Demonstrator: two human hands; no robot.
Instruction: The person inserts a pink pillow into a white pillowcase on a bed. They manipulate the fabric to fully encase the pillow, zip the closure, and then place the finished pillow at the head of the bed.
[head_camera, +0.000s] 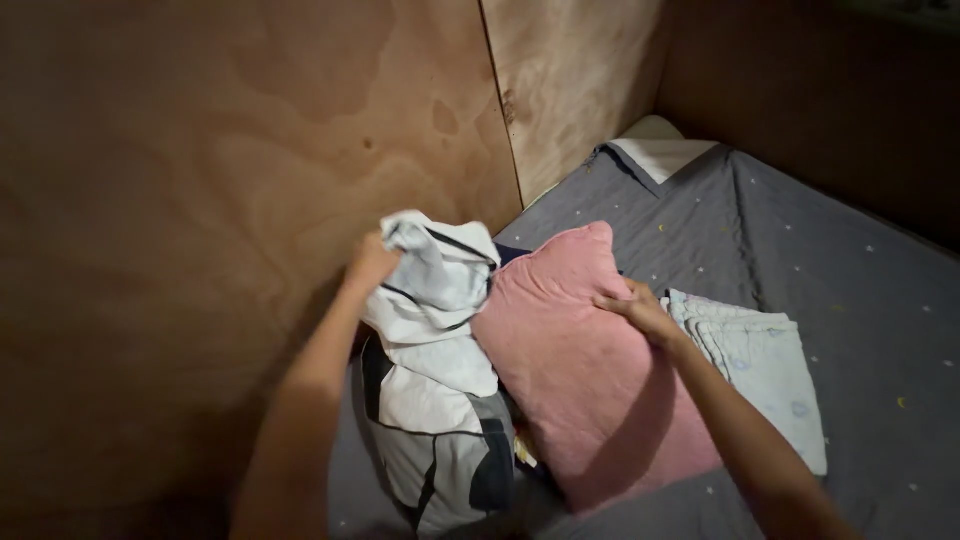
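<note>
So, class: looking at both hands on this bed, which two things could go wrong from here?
1. The left hand grips only the top of the white-and-grey pillow, so its loose cover might slide off.
2. The right hand pinches the pink pillow at one edge; it could tip onto the folded blanket.

The bed fills the right side and runs back to the corner; a wooden wall stands along its left; a big pillow lies on the bed in the middle; the right hand rests on its right edge; a folded blanket lies just right of the pillow, touching it; a bundle of cloth sits left of the pillow, against the wall; the left hand holds the bundle's top; a small pillow lies far back in the corner.
</note>
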